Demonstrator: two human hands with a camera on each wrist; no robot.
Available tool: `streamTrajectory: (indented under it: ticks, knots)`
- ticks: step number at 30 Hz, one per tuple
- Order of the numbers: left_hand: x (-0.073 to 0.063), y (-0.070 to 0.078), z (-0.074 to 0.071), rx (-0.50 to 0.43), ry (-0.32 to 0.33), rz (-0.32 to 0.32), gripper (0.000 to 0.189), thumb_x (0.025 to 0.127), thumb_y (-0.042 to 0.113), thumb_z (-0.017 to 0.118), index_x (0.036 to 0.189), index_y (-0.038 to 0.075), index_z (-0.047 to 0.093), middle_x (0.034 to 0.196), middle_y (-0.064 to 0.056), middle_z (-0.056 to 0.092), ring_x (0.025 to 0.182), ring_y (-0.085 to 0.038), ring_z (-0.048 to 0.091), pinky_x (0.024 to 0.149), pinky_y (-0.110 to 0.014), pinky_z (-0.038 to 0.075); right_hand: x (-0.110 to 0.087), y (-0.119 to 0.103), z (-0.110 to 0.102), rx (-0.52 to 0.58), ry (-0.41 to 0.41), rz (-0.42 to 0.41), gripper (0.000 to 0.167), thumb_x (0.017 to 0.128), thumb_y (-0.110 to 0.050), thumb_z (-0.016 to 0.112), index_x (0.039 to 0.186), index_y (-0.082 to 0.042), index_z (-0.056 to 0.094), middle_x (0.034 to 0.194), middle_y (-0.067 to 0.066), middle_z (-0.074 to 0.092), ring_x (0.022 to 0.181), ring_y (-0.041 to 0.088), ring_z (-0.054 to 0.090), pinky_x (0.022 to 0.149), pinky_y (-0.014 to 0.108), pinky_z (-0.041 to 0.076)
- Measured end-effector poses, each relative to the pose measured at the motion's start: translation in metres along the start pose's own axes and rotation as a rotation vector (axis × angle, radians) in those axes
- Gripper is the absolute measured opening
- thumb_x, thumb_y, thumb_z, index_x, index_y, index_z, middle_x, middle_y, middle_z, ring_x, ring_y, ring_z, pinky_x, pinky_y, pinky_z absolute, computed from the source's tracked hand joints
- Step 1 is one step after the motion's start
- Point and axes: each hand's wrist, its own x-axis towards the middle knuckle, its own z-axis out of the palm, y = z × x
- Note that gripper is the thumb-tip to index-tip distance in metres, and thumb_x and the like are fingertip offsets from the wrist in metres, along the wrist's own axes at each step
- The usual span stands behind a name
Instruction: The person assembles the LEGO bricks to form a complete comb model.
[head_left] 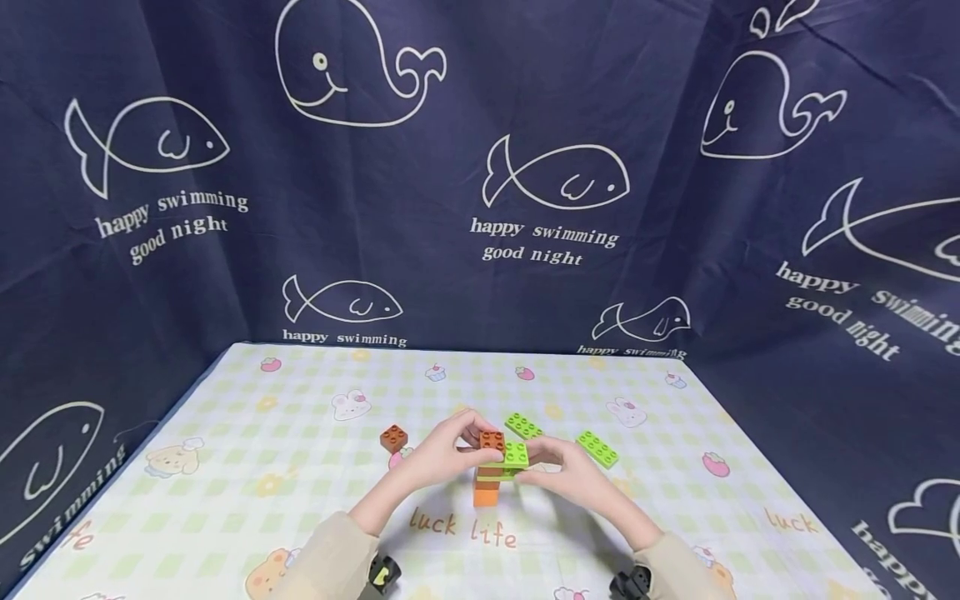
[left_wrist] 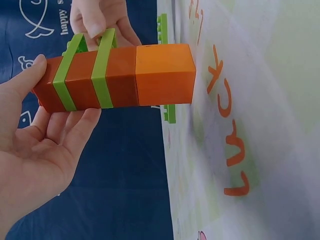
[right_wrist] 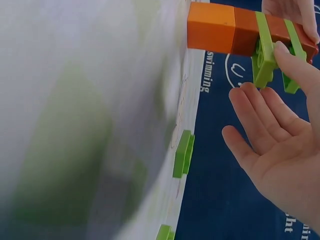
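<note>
A tower of toy building bricks stands upright between the hands, with an orange brick [head_left: 485, 497] at its foot. Above that, brown bricks [left_wrist: 121, 76] alternate with two green plates [left_wrist: 103, 75] that stick out to the right. My left hand [head_left: 444, 450] grips the top brown brick [head_left: 491, 440], thumb on one side and fingers on the other. At the right, my right hand [right_wrist: 285, 145] has its thumb against the jutting lower green plate [right_wrist: 264, 62]; its fingers extend loosely close to that plate's end. Whether the orange brick touches the cloth I cannot tell.
A loose brown brick [head_left: 393, 437] lies left of the tower. One green brick [head_left: 523, 426] lies behind the tower, and another green brick [head_left: 597, 448] lies beyond the right hand. The table's patterned cloth [head_left: 315, 467] meets dark blue curtains [head_left: 450, 317] at the back and sides.
</note>
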Motion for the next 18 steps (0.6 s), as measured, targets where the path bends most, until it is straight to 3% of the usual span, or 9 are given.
streamTrajectory:
  ticks: [11, 18]
  knots:
    - [0.0, 0.0, -0.001, 0.0, 0.0, -0.01, 0.026, 0.085, 0.032, 0.069, 0.105, 0.02, 0.059, 0.1, 0.005, 0.056, 0.089, -0.011, 0.053, 0.081, -0.026, 0.051, -0.004, 0.011, -0.012, 0.043, -0.011, -0.028, 0.039, 0.082, -0.03, 0.072, 0.112, -0.006, 0.063, 0.105, 0.008, 0.068, 0.099, 0.029, 0.064, 0.094, 0.054, 0.045]
    - [-0.001, -0.001, 0.0, -0.002, 0.003, -0.008, 0.027, 0.085, 0.033, 0.069, 0.106, 0.019, 0.06, 0.099, 0.005, 0.055, 0.089, -0.011, 0.053, 0.082, -0.027, 0.051, -0.006, 0.018, -0.018, -0.016, 0.008, -0.013, 0.042, 0.083, -0.029, 0.07, 0.113, -0.001, 0.062, 0.104, 0.008, 0.069, 0.097, 0.027, 0.065, 0.092, 0.044, 0.049]
